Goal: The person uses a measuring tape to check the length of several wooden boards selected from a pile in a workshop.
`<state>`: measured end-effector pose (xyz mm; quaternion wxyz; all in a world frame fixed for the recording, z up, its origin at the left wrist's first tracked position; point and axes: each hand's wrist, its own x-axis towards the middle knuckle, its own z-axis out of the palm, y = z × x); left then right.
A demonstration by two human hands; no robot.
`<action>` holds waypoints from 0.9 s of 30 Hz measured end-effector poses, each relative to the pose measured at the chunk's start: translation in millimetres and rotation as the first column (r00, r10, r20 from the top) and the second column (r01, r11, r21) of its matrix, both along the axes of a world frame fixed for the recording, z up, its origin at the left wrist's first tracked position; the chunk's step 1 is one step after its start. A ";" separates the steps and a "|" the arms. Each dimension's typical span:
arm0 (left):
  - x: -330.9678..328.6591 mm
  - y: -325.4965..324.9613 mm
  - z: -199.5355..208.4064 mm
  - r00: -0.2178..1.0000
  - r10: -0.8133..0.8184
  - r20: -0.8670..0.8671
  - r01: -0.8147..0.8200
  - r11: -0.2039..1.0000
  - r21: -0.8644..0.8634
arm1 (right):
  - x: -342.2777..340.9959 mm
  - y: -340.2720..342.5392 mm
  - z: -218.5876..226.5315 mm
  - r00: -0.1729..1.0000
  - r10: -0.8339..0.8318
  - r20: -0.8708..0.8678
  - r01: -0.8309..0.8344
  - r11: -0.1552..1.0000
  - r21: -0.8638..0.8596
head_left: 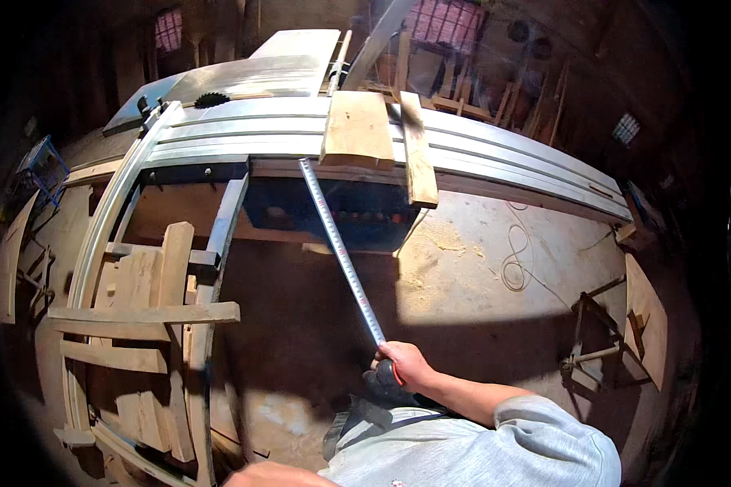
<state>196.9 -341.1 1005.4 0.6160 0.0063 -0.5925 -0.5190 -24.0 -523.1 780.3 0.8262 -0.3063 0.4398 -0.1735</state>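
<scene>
My right hand (pixel 406 364) is closed around a tape measure, close to my body. Its silver blade (pixel 343 256) slants up and away to the left, and the far tip lies by the near edge of a sliding saw table (pixel 276 130). Black and red parts show at my fingers, but much of the case is hidden. On the saw table lie a short wide board (pixel 357 126) and a narrower wooden piece (pixel 417 158), both to the right of the blade's tip. At the bottom edge only part of my left hand or wrist (pixel 276 476) appears, its fingers out of sight.
Several wooden pieces (pixel 146 312) lie on a metal side frame (pixel 227 215) at the left. A dark toothed saw blade (pixel 211 100) rises behind the sliding table. Sawdust (pixel 447 239) and a looped cable (pixel 513 264) are on the floor. A tilted panel (pixel 646 312) stands at right.
</scene>
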 end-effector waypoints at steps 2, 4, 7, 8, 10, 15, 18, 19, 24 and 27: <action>-9.2 -23.5 30.9 0.992 -0.111 -0.053 0.113 0.993 0.036 | -3.4 -5.3 -14.8 0.999 -0.018 -0.030 0.018 1.000 -0.005; -14.8 -33.7 52.8 0.983 -0.157 -0.091 0.163 0.984 0.070 | -0.5 -13.0 -20.2 0.998 -0.014 -0.061 0.010 0.998 -0.062; -24.1 -58.2 66.4 0.981 -0.155 -0.115 0.170 0.977 0.128 | 1.9 -38.2 -23.3 0.995 -0.071 -0.070 0.076 0.994 0.080; -26.3 -66.5 69.1 0.983 -0.139 -0.123 0.156 0.977 0.147 | 2.9 -49.0 -29.7 0.995 -0.093 -0.038 0.095 0.994 0.046; -30.4 -84.6 71.4 0.990 -0.074 -0.118 0.096 0.976 0.193 | 6.7 -79.4 -28.0 0.994 -0.065 -0.084 0.065 0.998 -0.009; -36.1 -127.7 72.2 0.988 0.105 -0.117 -0.067 0.956 0.287 | 0.2 -164.5 -26.8 0.985 -0.167 -0.032 0.165 0.985 -0.054; -44.6 -146.8 62.7 0.945 0.309 -0.105 -0.245 0.884 0.397 | -12.2 -214.5 -34.2 0.975 -0.217 -0.046 0.206 0.964 -0.165; -41.0 -162.2 42.4 0.932 0.341 -0.126 -0.253 0.857 0.449 | -33.2 -236.4 -32.6 0.950 -0.307 -0.056 0.293 0.939 -0.177; -45.0 -136.0 -70.6 0.546 0.830 0.115 -0.594 0.287 0.751 | -17.0 -262.1 -6.6 0.968 -0.249 -0.041 0.238 0.956 -0.170; -70.3 -100.6 -177.7 0.257 0.862 0.436 -0.407 -0.313 0.858 | 3.4 -267.8 -0.4 0.994 -0.092 -0.054 0.085 0.990 -0.117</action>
